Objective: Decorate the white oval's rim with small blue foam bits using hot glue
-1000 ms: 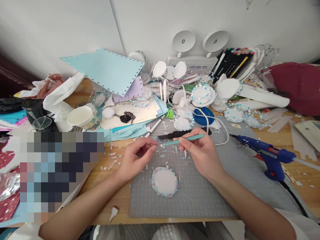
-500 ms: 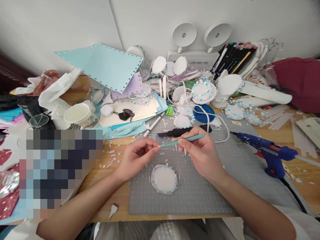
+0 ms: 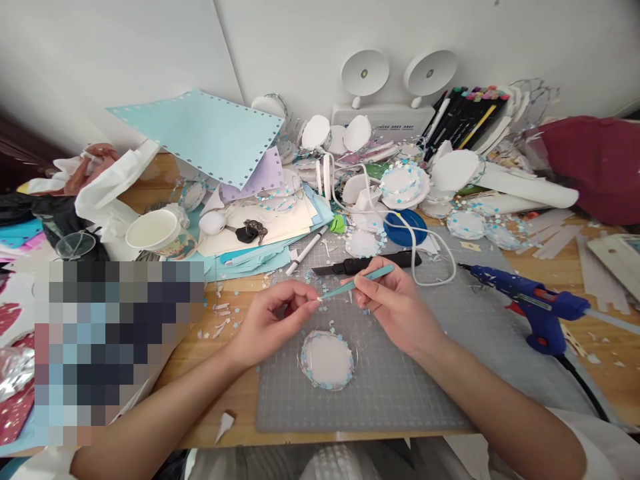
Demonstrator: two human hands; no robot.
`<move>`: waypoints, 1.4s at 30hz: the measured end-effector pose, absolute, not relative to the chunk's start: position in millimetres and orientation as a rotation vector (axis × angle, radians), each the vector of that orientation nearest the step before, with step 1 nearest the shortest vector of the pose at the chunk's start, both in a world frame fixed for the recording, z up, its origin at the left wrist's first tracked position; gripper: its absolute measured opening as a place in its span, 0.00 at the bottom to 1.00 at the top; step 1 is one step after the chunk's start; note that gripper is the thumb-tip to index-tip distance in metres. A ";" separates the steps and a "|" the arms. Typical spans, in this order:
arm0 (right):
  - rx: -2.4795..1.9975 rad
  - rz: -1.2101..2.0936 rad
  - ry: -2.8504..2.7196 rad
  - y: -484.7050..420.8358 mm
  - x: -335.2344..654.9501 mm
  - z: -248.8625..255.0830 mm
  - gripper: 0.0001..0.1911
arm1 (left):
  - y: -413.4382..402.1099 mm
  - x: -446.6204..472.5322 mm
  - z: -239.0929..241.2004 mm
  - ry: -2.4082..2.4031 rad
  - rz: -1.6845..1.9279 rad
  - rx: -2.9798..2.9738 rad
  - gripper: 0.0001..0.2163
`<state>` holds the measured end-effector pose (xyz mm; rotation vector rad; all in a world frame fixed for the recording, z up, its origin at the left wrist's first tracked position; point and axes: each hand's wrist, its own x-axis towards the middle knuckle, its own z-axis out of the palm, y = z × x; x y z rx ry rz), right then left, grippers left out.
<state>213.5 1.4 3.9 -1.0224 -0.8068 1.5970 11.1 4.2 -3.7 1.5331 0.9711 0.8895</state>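
Tweezers slanted over mat, just beyond disc. Right hand: fingers closed round tweezers. Left hand: thumb and forefinger pinched together at tweezers' tip, on tiny pale piece. Disc, edged with small blue stars, flat on mat. Beyond disc and hands: black knife. Right of disc, well apart: blue glue gun. Far left beyond disc: paper cup on counter.
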 end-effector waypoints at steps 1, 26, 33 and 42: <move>-1.023 1.609 -0.795 1.7 213.6 3.6 0.13 | 4.0 10.9 -3.2 0.972 0.885 1.533 0.06; -1.033 1.344 -1.108 -0.6 217.4 1.8 0.10 | 2.8 10.6 -5.2 0.999 0.806 1.558 0.08; -1.030 1.340 -1.133 0.0 219.0 3.7 0.09 | 2.8 10.2 -6.4 1.016 0.798 1.560 0.08; -1.024 1.332 -1.140 -0.7 219.0 4.3 0.09 | 3.4 10.1 -7.5 1.006 0.779 1.559 0.08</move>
